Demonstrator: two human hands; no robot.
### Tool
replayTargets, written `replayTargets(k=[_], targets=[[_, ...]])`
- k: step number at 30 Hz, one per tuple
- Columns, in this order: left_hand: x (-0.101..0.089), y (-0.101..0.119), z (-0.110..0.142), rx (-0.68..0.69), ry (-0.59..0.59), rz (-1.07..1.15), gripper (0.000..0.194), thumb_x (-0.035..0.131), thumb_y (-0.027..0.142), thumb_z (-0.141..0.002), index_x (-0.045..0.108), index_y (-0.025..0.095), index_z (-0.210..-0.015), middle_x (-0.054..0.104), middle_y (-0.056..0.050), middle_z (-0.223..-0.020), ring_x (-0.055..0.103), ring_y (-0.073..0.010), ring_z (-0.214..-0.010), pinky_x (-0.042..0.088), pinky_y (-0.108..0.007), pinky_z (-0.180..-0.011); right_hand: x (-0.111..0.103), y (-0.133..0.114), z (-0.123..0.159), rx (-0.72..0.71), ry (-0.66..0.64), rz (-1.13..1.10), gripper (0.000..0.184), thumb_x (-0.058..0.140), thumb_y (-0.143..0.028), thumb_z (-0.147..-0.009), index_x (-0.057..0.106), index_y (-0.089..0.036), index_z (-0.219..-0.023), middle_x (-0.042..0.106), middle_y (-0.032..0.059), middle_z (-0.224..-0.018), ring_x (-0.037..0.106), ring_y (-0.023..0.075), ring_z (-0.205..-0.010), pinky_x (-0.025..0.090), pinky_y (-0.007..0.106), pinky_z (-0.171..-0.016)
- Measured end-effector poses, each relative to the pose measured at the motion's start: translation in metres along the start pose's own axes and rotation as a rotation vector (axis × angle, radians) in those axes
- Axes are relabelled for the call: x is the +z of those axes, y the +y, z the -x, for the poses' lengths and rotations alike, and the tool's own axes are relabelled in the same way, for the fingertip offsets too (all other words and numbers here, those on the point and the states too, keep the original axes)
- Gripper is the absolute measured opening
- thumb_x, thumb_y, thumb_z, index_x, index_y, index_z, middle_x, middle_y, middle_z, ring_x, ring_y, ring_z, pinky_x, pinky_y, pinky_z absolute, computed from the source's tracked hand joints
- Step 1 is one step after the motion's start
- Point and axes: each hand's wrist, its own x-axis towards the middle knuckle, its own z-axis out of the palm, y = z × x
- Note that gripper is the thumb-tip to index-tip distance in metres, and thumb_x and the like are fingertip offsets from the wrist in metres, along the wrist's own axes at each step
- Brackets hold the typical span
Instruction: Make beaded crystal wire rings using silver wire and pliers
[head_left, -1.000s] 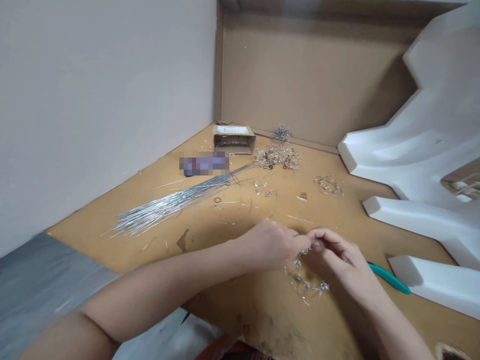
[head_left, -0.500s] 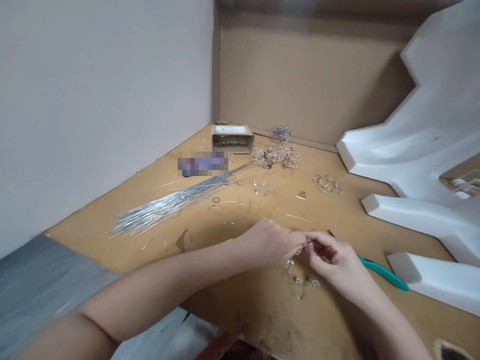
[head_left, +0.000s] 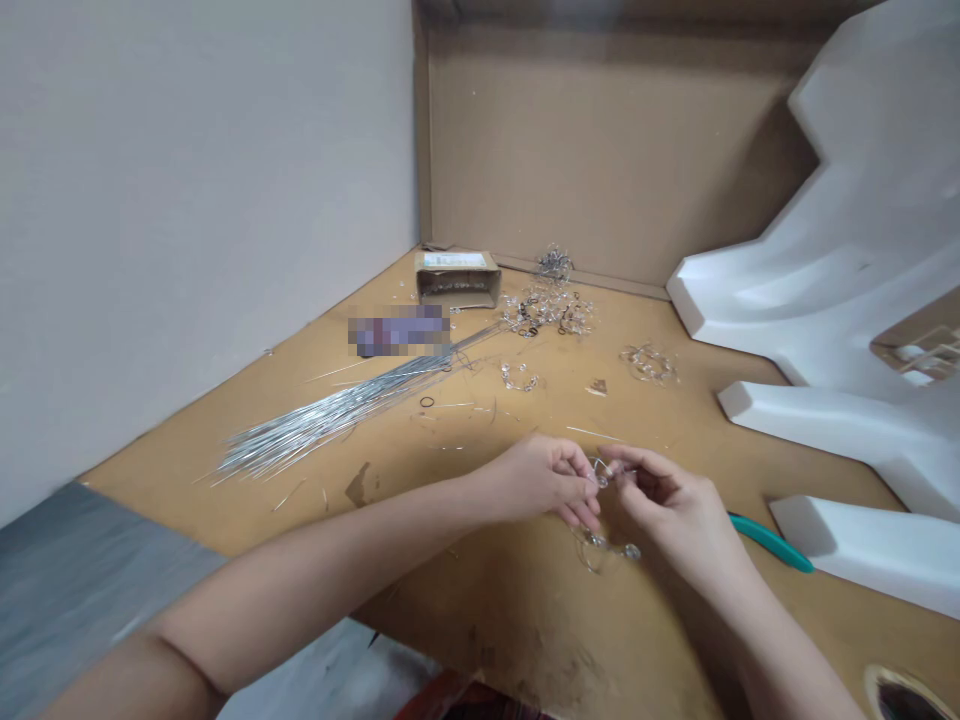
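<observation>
My left hand (head_left: 544,478) and my right hand (head_left: 671,510) meet over the brown cardboard table (head_left: 480,600), fingertips pinched together on a thin wire strand of clear beads (head_left: 611,545). The strand's upper end sits between the two pinches; its lower part hangs and curls on the table below the hands. Teal-handled pliers (head_left: 769,541) lie just right of my right hand, partly hidden behind it.
A bundle of thin silver wires (head_left: 337,412) lies to the left. A small cardboard box (head_left: 458,277), a pile of clear beads and rings (head_left: 551,310) and a loose bead cluster (head_left: 649,362) sit farther back. White foam pieces (head_left: 840,290) line the right side.
Both hands have shifted slightly left and away with the bead strand, and the fingers have worked along it. The view has drifted a little.
</observation>
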Motion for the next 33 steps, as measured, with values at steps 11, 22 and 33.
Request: replayTargets(k=[11,22,33], targets=[[-0.004,-0.005,0.001,0.358,0.201,-0.81,0.017,0.05,0.017,-0.076,0.066,0.019,-0.076,0.061,0.002,-0.074,0.054,-0.0076,-0.064,0.039,-0.018,-0.061,-0.006,0.0,-0.002,0.092,0.007,-0.134,0.031,0.053,-0.025,-0.068,0.063,-0.015,-0.096,0.063,0.0023,-0.072,0.05,0.0082,-0.05,0.04,0.02,-0.044],[0.003,-0.015,-0.002,0.334,0.386,-0.85,0.01,0.049,0.018,-0.075,0.059,0.019,-0.074,0.06,0.004,-0.068,0.05,-0.0081,-0.059,0.038,-0.019,-0.055,-0.006,-0.009,-0.001,0.209,0.011,-0.289,0.034,0.055,-0.029,-0.065,0.062,-0.015,-0.094,0.062,0.0033,-0.074,0.036,0.0044,-0.041,0.031,0.019,-0.038],[0.003,-0.02,-0.007,0.371,0.416,-0.648,0.006,0.053,0.019,-0.073,0.057,0.017,-0.071,0.057,0.002,-0.069,0.051,-0.0081,-0.063,0.04,-0.019,-0.058,0.001,-0.008,-0.001,0.197,0.097,-0.277,0.034,0.057,-0.026,-0.063,0.063,-0.015,-0.095,0.063,0.0025,-0.074,0.04,0.0057,-0.043,0.034,0.02,-0.041]])
